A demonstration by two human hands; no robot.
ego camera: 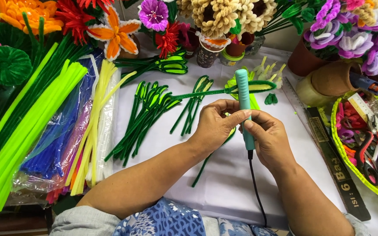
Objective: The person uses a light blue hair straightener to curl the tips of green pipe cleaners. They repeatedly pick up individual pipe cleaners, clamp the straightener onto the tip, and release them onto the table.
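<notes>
Both hands grip a slim teal corded heating tool [244,105].
Left hand [215,126] and right hand [270,137] clasp it; a yellow-rimmed mesh basket [335,140] holds red-handled pliers [375,155].

We look down on a table covered by a white cloth [224,175], evenly lit, with soft shadows. Far along its edge we see a pale wall [281,41] behind rows of pipe-cleaner flowers [215,15] in pots. At left lie bundles of green, blue and yellow stems [44,126]; at right, terracotta pots [333,78], a long ruler [337,166] and a tray of scissors [372,153].
</notes>
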